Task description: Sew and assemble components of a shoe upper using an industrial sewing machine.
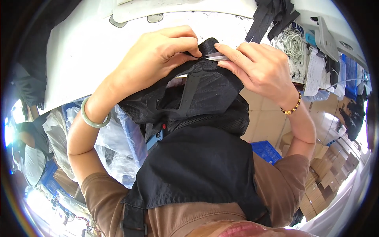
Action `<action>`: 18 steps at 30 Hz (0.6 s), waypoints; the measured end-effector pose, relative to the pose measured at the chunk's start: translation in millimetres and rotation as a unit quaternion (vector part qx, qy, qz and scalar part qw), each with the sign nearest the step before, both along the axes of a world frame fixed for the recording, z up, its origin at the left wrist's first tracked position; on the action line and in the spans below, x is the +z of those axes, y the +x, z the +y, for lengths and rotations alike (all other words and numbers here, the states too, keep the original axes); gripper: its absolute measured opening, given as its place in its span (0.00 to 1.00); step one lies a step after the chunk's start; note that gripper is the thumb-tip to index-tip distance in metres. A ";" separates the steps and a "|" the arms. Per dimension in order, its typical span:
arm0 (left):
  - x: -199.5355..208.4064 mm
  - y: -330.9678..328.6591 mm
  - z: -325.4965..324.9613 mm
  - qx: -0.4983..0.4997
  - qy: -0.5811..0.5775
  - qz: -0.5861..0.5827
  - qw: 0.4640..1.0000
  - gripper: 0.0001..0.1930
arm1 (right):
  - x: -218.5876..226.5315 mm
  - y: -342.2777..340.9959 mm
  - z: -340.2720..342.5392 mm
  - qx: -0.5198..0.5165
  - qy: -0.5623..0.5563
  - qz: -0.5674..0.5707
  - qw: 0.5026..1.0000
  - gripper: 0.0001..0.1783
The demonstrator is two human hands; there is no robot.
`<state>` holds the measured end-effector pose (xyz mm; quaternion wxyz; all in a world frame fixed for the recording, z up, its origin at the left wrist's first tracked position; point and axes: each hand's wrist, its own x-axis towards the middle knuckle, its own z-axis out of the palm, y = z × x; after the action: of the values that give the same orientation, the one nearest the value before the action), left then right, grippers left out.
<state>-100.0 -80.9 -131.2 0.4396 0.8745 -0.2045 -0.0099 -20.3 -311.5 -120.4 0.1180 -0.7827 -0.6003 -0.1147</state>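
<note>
The black bag (217,94), or what looks like one, is the thing being worked on. It is in front of the person's chest, between the two arms. The white counter (87,55) lies past the bag and also out to its left.

The left hand (158,51) is at the bag's far edge, on the left side. Its thumb and pointing finger are pressed together, pinching a small dark bit of the bag's edge. The right hand (260,65) is at the same edge, on the right side. Its fingers are bent around the snips (216,57). Most of the snips are hidden in that hand, so I cannot tell how wide the blades are.

What seems to matter most is how the snips meet the bag. They lie nearly sideways along the bag's far edge, with their tips to the left. The tips are right at the bit being pinched, just beside the left fingertips. The left hand is nearer to that bit, as it touches it. The right hand is a blade away. A wide black band (209,46) stands up from the bag's far edge, just past the tips.
</note>
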 end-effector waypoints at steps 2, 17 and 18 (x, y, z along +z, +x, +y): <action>-2.0 0.1 0.7 -0.001 -0.013 -0.002 1.000 0.08 | 2.7 1.6 1.6 0.013 -0.015 -0.018 1.000 0.14; -0.9 -2.5 0.5 0.014 0.037 -0.044 0.998 0.09 | 8.6 3.9 4.5 0.030 -0.032 -0.011 0.999 0.11; -0.9 -2.3 0.3 0.014 0.037 -0.046 0.998 0.09 | 8.8 3.5 4.7 0.030 -0.033 -0.011 0.999 0.11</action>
<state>-102.3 -80.6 -132.2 0.3971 0.8925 -0.2118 0.0290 -16.9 -306.8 -111.6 0.0888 -0.7667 -0.6279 -0.1001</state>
